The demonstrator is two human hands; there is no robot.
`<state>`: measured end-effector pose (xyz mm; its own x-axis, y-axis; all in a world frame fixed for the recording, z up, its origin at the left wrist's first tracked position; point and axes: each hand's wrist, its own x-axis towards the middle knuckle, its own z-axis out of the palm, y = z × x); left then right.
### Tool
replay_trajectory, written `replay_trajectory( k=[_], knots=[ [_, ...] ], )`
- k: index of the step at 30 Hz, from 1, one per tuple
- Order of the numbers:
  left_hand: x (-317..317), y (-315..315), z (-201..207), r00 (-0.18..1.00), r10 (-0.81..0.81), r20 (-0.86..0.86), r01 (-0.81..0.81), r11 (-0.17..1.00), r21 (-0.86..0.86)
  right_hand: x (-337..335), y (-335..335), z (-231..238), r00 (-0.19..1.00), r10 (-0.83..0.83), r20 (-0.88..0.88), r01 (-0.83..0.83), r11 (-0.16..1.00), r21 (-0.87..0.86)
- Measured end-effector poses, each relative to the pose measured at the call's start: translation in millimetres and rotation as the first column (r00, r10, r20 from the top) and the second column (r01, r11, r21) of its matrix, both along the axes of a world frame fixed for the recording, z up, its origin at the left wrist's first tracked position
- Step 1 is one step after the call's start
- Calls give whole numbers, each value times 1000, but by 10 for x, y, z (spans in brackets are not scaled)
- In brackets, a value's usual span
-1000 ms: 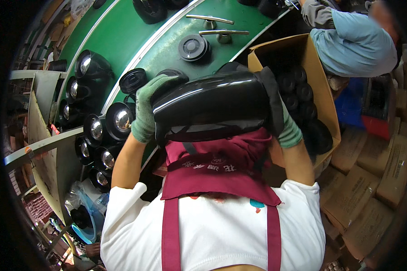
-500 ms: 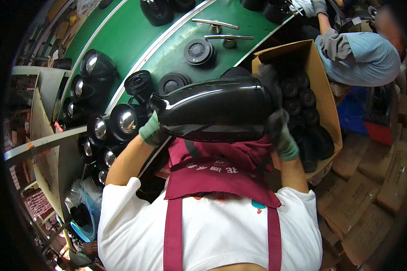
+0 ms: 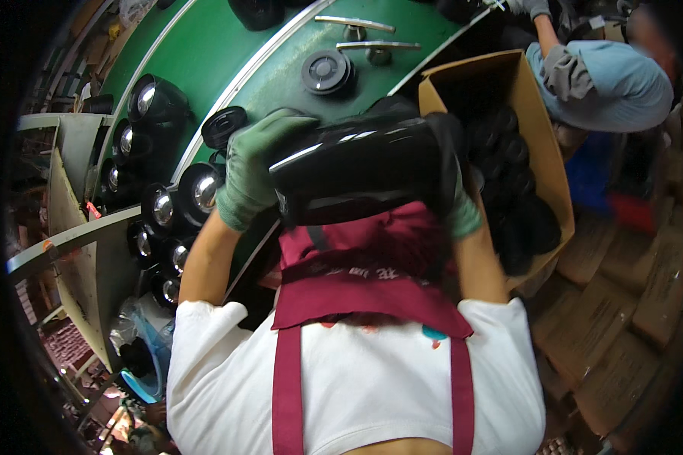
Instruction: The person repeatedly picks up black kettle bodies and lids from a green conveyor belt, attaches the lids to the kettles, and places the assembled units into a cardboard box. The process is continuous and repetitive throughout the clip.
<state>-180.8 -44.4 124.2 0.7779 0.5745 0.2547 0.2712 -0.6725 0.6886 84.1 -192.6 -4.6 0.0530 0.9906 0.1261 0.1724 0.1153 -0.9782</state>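
Note:
A glossy black jug (image 3: 360, 171) lies sideways in front of my chest, between my two hands. My left hand (image 3: 262, 163), in a green glove, is wrapped round its left end with the fingers over the top. Round the right end is my right hand (image 3: 451, 171), in a glove with a dark palm and green cuff, closed on the jug and partly blurred. Beyond the jug, on the green conveyor belt (image 3: 265, 91), lie a round black lid stack (image 3: 326, 72) and a black ring-shaped part (image 3: 223, 126).
Several black jug bodies (image 3: 148, 100) with shiny metal ends stand along the left. Two metal bar-shaped fittings (image 3: 378, 47) are on the belt. At right an open cardboard box (image 3: 542, 136) holds black round parts. A co-worker (image 3: 607, 83) is beyond it; flat cartons (image 3: 592, 326) cover the floor.
My left hand has shifted from below the narrow left end to over its top. The jug has turned, its narrow end no longer pointing left in view.

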Motion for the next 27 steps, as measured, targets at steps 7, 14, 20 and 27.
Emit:
replay_trajectory(
  k=[7, 14, 20, 27],
  knots=[
    [-164, -72, -588, 983, 126, 131, -2, 727, -687, 12, -269, 691, 901, -198, -385, 95, 958, -270],
    [249, -28, 44, 992, -117, -35, 120, 988, 93, 74, -314, 86, 977, -214, -7, 213, 974, -70],
    [92, -89, -579, 980, 177, 86, -121, 887, -446, -80, -266, 774, 891, -293, -347, 289, 955, -66],
    [283, -327, -679, 931, 178, 320, -55, 932, -358, 219, -589, 528, 867, -363, -341, 384, 923, -6]
  ],
)
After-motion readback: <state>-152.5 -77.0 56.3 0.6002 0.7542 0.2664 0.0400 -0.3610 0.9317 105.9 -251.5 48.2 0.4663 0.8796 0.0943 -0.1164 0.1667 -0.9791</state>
